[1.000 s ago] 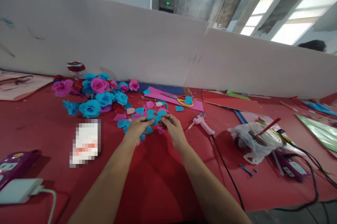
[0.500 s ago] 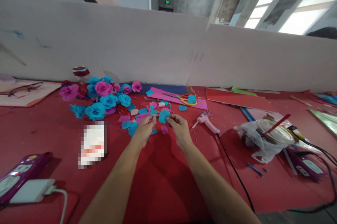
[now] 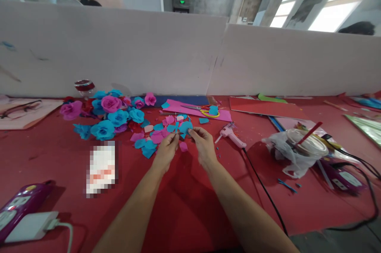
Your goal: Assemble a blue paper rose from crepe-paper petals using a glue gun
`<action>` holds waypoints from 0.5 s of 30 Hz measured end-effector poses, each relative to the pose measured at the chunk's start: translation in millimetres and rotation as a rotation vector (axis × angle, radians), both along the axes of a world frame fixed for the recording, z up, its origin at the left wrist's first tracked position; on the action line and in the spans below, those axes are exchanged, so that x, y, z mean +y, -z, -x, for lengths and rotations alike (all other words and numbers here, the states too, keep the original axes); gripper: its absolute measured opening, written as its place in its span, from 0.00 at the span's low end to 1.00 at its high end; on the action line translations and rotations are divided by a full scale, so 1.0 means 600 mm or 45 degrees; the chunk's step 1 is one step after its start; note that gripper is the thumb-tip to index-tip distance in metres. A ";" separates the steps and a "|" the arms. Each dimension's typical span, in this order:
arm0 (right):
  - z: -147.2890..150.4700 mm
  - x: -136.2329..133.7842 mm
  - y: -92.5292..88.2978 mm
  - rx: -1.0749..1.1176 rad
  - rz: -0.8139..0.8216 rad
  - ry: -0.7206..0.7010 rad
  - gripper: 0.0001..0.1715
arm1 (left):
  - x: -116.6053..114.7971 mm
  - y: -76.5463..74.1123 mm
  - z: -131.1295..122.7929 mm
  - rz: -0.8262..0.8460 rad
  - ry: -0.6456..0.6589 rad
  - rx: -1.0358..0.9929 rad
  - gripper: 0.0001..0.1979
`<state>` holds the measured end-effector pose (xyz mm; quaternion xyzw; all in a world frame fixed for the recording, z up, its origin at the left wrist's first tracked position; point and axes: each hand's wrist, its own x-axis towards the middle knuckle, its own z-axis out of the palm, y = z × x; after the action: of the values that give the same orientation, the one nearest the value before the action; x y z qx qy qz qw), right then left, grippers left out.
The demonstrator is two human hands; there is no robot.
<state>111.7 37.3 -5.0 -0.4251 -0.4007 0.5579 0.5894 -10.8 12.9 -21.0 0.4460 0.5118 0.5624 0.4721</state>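
Observation:
My left hand and my right hand meet over the red table, both pinched on a blue paper petal held between them just above the surface. Loose blue and pink petals lie scattered under and to the left of my hands. One pink petal sits between my wrists. A heap of finished blue and pink paper roses lies further left, near the white partition.
A pink glue gun with a black cord lies right of my hands. Scissors rest on a pink sheet behind. A bagged cup stands at right. A purple power strip sits at front left.
My hands lifted a blue petal off the pile and drew slightly closer to me. The camera view shifted a little.

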 end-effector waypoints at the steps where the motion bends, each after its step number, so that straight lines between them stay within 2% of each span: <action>1: 0.000 0.000 0.000 -0.016 0.002 -0.017 0.12 | 0.000 -0.003 0.002 0.015 -0.019 -0.042 0.13; 3: 0.000 -0.001 -0.001 -0.059 0.006 -0.098 0.12 | 0.000 -0.011 0.007 0.072 -0.061 -0.122 0.16; 7: -0.002 -0.001 -0.006 -0.224 0.011 -0.397 0.11 | -0.001 -0.029 0.020 0.144 -0.059 -0.135 0.18; 10: -0.033 0.006 -0.014 -0.519 -0.047 -0.473 0.10 | -0.003 -0.038 0.026 0.227 -0.015 -0.068 0.15; 12: -0.077 0.013 -0.020 -0.933 -0.130 -0.335 0.08 | -0.006 -0.040 0.024 0.310 0.015 -0.025 0.14; 14: -0.136 0.018 -0.024 -1.571 -0.175 -0.010 0.12 | -0.008 -0.039 0.018 0.369 0.046 0.013 0.12; 15: -0.165 0.020 -0.023 -1.697 -0.144 0.088 0.14 | -0.010 -0.037 0.013 0.390 0.067 0.034 0.11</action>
<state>211.0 49.1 9.1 -0.6599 -0.6939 0.1349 0.2545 -18.3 6.9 1.1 0.3894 0.5860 0.4592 0.5423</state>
